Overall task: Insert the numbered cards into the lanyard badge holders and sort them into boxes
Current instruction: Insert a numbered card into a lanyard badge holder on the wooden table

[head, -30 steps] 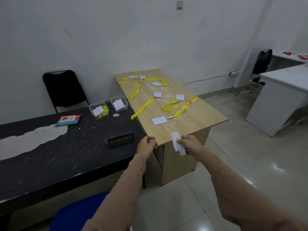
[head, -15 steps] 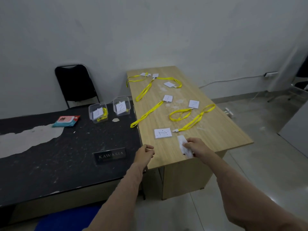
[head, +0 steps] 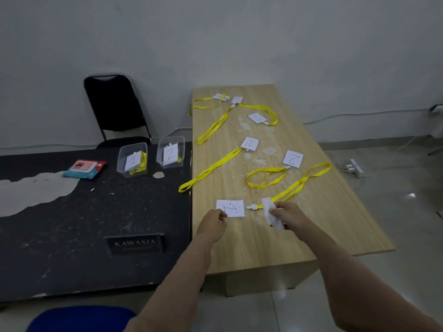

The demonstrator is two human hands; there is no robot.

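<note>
A white numbered card lies near the front of the wooden table. My left hand has curled fingers and pinches the card's near left corner. My right hand grips a clear badge holder clipped to a yellow lanyard that trails away over the table. Several more lanyards and cards lie farther back, among them a card marked 1 and one marked 2. Two clear boxes, labelled 1 and 2, stand on the black table to the left.
A black chair stands by the wall behind the boxes. A tissue packet and a KAWASIA nameplate lie on the black table. A blue seat sits below me. A power strip lies on the floor at right.
The view has swung left and closer to the wooden table. Both hands moved forward over it: the left reached the card, and the right brought the badge holder to the lanyard's clip end.
</note>
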